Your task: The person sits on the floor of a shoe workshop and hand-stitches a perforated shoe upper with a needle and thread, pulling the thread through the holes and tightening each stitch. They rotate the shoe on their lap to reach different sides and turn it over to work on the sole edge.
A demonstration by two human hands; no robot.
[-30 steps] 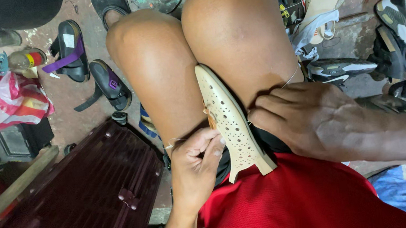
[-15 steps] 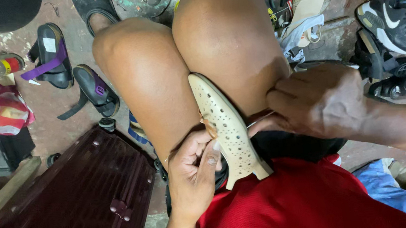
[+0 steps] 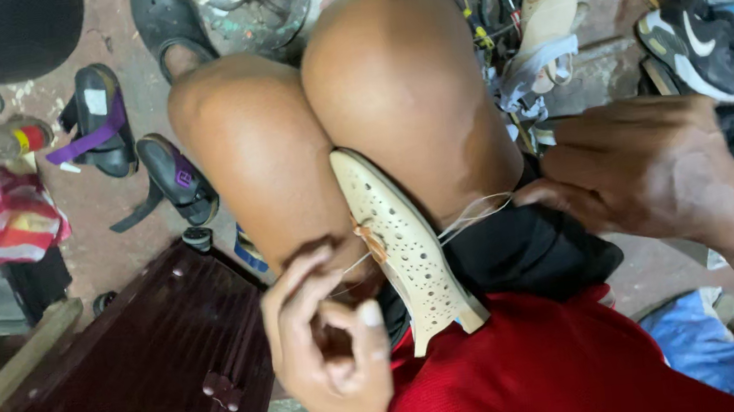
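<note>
Two hands worked a cream shoe clamped sole-out between the knees to steady it, left hand curled beside it pinching thread, right hand closed on the thread's other end, pulling it taut; sandals lay on the floor.

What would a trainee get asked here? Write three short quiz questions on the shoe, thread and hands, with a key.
1. True or false: the shoe is wedged between the knees.
2. Which hand pulls the thread out to the side?
A. left hand
B. right hand
3. Fill in: the shoe's colour is ____.

Key: 1 true; 2 B; 3 cream.
</note>
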